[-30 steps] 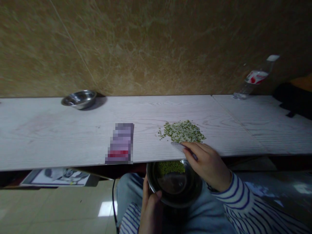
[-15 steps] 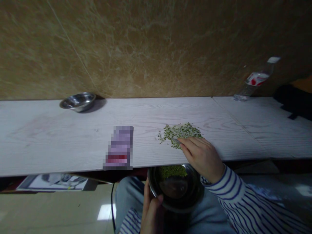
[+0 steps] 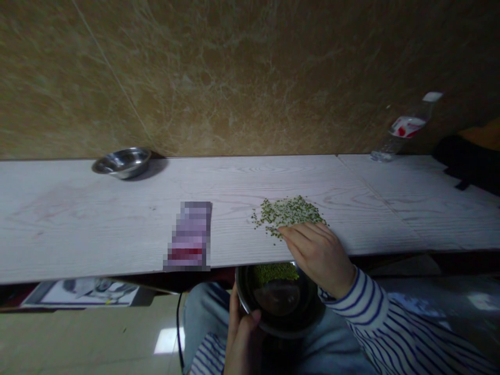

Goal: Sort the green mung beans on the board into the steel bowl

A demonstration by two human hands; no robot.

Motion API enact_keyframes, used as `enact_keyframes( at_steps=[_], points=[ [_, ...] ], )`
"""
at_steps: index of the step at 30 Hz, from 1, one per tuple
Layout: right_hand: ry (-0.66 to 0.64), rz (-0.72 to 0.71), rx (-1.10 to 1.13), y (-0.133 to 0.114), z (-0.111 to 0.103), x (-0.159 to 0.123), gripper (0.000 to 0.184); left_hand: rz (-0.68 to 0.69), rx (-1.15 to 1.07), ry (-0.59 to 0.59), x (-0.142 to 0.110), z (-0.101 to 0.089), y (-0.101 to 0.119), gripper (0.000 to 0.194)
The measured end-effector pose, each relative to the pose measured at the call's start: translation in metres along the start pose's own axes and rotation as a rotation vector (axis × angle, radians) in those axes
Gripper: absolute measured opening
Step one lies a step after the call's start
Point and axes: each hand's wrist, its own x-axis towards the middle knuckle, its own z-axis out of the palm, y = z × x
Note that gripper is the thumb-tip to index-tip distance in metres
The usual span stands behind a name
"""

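Green beans [image 3: 287, 211], apparently mung beans, lie scattered with pale grains among them on the white wood-grain counter. At their near edge is my right hand [image 3: 318, 252], palm down, with thumb and fingers pinched together; what is between the fingertips is too small to make out. My left hand [image 3: 244, 333] grips the left rim of a steel bowl [image 3: 273, 323], thumb over the edge. This bowl is held above my lap, just below the counter's front edge, and green beans [image 3: 275, 272] are gathered on its far side.
A second steel bowl [image 3: 123, 164] stands at the back left of the counter [image 3: 234, 182]. A blurred purple flat item [image 3: 189, 234] lies left of the beans. By the wall at right is a clear bottle [image 3: 402, 127], near a dark cloth item [image 3: 464, 159].
My right hand has shifted slightly left and down, and the grey tip seen at its fingers before no longer shows clearly. The left hand still holds the bowl; the view has moved slightly.
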Motion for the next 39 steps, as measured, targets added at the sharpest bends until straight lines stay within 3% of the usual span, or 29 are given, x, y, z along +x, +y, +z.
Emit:
enact_keyframes(
  at_steps=[9,18,25,39],
  points=[
    [0.019,-0.046,0.11,-0.001,-0.017,-0.013,0.02,0.076,-0.043,-0.039,0.006,0.001,-0.005,0.062],
    [-0.008,0.008,0.084,0.011,-0.016,-0.033,0.021,0.054,-0.045,-0.005,0.006,-0.001,-0.006,0.075],
    [-0.025,-0.016,0.133,-0.002,-0.02,-0.031,0.021,0.055,-0.021,-0.059,0.005,0.002,-0.005,0.065],
    [-0.023,0.032,0.104,0.002,-0.014,-0.033,0.022,0.081,-0.015,-0.042,0.001,0.013,-0.001,0.064]
  ],
)
